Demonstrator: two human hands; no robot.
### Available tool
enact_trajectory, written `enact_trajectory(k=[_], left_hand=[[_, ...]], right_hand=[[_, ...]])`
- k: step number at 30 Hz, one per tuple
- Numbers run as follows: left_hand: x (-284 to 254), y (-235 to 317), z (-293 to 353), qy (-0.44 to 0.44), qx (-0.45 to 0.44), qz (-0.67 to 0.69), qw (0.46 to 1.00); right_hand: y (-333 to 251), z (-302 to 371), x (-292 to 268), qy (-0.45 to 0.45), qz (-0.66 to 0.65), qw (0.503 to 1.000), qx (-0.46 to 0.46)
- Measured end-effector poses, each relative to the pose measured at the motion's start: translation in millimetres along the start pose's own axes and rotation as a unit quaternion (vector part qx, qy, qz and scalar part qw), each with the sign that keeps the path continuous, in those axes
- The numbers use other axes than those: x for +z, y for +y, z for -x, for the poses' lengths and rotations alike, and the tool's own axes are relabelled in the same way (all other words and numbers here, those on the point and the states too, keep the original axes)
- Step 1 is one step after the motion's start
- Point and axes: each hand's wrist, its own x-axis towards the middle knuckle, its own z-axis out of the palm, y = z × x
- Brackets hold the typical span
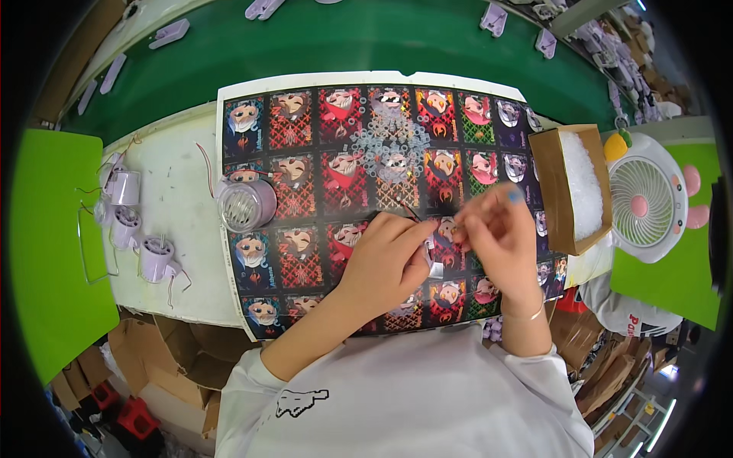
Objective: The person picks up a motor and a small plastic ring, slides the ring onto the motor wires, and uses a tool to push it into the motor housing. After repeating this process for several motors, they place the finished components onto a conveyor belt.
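Overhead view of bench work in progress on a printed sheet (303,204) of cartoon panels. The left hand (389,250), palm down, closes its thumb and fingers on a small pale part (436,267), which lies over the sheet between the two hands; thin dark wires (410,208) show just beyond its fingertips. The right hand (500,240) is raised just beside it, thumb and forefinger drawn close; whether anything is pinched there cannot be told. The piece in hand is not yet set down and is judged to be midway through handling. At left, three lavender motor-like units (156,259) with trailing wires stand together; whether these are finished or waiting is not evident. A round clear-topped unit (248,204) rests on the sheet's left edge. Of the loose stock, many clear rings (391,145) lie heaped near the far edge, and a cardboard box (551,191) at right is well filled with translucent white material, suggesting that much remains. Lavender casings (169,33) lie apart on the green belt (336,47) beyond.
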Motion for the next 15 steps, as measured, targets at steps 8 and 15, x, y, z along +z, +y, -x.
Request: enact_trajectory(k=[8,15], left_hand=[[-2,3,-2,-0.028,-0.009,-0.001,1.000],[1,4,-2,0.011,0.006,-0.023,1.000]], right_hand=[[21,48,14,0.017,0.140,0.975,-0.171],[18,51,32,0.076,0.267,0.921,-0.273]])
